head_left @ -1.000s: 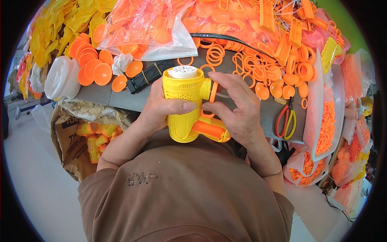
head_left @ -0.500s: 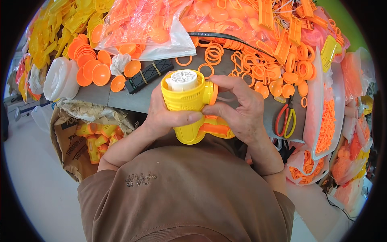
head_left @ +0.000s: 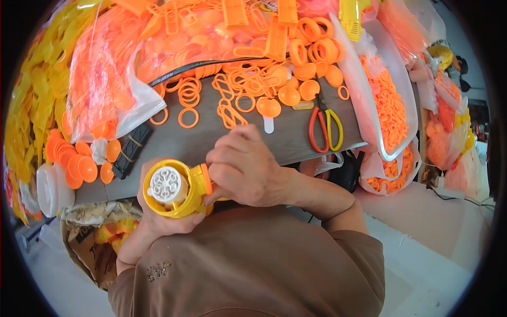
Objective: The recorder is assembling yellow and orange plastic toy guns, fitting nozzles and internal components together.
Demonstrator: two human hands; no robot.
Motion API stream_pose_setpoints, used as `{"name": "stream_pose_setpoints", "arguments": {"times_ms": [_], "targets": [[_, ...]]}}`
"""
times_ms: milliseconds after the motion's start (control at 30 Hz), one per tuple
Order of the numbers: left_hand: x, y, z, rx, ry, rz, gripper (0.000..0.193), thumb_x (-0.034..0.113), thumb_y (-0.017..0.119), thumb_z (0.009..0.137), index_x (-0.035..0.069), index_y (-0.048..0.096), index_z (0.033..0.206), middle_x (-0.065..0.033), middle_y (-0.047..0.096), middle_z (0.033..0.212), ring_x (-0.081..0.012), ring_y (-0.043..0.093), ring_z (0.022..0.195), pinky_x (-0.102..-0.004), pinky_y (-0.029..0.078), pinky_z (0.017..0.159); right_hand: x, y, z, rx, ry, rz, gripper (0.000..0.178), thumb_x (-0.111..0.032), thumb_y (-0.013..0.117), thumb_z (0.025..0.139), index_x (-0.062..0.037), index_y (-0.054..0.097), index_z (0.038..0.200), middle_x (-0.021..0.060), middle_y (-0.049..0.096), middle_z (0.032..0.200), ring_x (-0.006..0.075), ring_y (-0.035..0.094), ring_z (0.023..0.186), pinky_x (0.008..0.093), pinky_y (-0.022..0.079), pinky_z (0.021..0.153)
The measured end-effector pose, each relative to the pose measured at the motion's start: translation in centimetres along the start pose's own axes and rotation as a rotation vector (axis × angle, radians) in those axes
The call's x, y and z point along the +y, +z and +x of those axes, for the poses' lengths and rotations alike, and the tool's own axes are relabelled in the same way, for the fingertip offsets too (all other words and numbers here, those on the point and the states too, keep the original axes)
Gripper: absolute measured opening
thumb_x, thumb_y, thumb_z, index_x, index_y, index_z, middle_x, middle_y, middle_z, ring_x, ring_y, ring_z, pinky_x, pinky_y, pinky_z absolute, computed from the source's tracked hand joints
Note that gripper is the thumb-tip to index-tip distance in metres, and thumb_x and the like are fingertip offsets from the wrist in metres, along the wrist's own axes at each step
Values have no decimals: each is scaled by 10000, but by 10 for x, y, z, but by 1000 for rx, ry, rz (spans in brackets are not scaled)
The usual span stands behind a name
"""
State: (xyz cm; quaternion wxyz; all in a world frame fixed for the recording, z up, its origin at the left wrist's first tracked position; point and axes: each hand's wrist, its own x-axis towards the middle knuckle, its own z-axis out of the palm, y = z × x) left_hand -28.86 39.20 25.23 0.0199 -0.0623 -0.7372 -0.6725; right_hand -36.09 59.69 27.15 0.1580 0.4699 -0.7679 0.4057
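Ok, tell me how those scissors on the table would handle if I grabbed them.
The scissors look stiff, with metal blades, so probably heavyish for their size. Lying flat and closed, they are unlikely to roll. Their red and yellow loop handles should give fingers a sure hold, though the table around them is cluttered.

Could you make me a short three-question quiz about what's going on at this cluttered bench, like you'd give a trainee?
1. True or false: both hands are on the yellow toy.
2. Which lies on the grey table to the right of the hands?
A. a hammer
B. scissors with a red and a yellow handle
C. a blue cup
3. What colour is the round insert in the toy's open end?

Key:
1. True: the left hand cups it from below and the right hand grips its side.
2. B, the scissors.
3. White, the insert.
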Motion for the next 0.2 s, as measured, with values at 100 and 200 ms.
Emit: {"name": "stream_pose_setpoints", "arguments": {"times_ms": [100, 200], "targets": [[4, -2, 3, -101, 74, 86, 757, 196, 833, 478, -17, 460, 1102, -78, 532, 986, -148, 547, 817, -285, 462, 739, 0, 1, -11, -83, -68, 48, 383, -282, 735, 664, -50, 451, 775, 86, 501, 816, 242, 500, 676, 354, 400, 631], [7, -3, 3, -212, 22, 57, 789, 222, 843, 484, -26, 447, 1119, -90, 532, 994, -158, 547, 821, -291, 462, 744, -2, 1, -16, -115, -83, 96, 389, -271, 731, 667, -43, 435, 774, 115, 489, 821, 240, 486, 659, 366, 406, 628]]}}
